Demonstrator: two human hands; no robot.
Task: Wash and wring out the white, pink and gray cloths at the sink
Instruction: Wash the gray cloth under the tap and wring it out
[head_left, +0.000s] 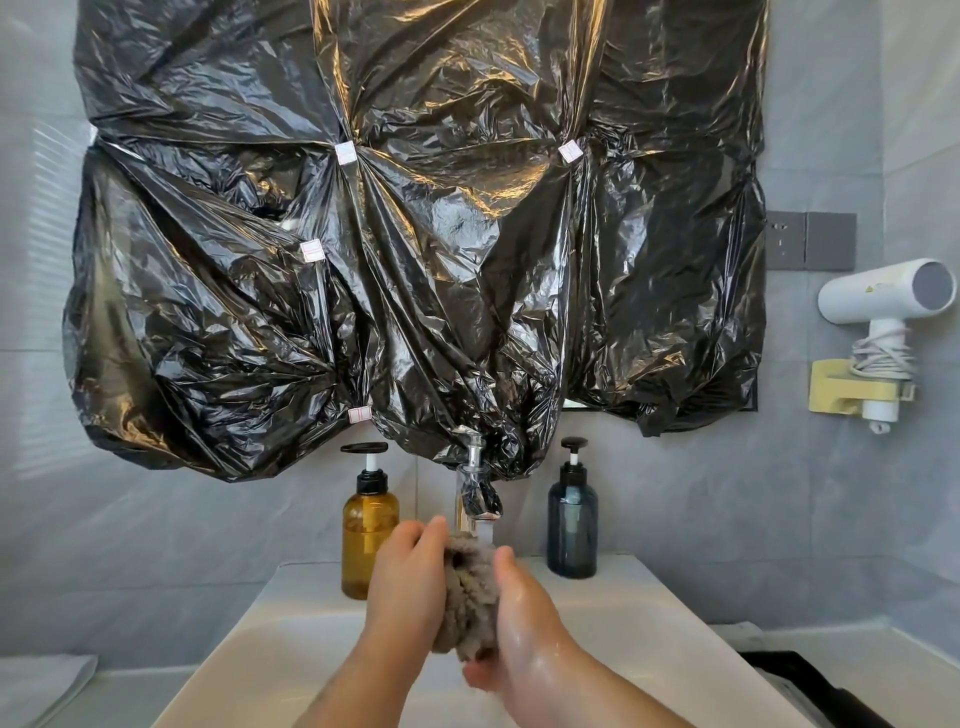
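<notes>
**Gray cloth** (470, 597). Shaggy looped pile, sodden and darkened, bunched into a thick upright roll. Held above the basin of the sink (249, 644), squeezed between both hands, top end just under the faucet (475, 493) and touching its thin stream (485, 535). Probably placed there for rinsing under pressure, with runoff kept inside the basin.

**Left hand** (405, 577). Fingers (434, 530) curled over the roll's upper left side, clamped on it.

**Right hand** (524, 618). Wet and glossy. Thumb up along the roll's right side, fingers wrapped under the lower end, likewise clamped.

**Step, as judged.** Gray cloth mid-wash or early wringing. White and pink cloths not identifiable in view.

**Sink.** White, smooth, rectangular, with softly rounded edges.

**Faucet.** Chrome, mirror-bright.

**On the back ledge.** Amber pump bottle (369, 525) to the left, blue pump bottle (571, 525) to the right, both well apart from the hands.

**Behind.** Crinkled black plastic sheeting (415, 234), glossy, taped over the wall.
</notes>
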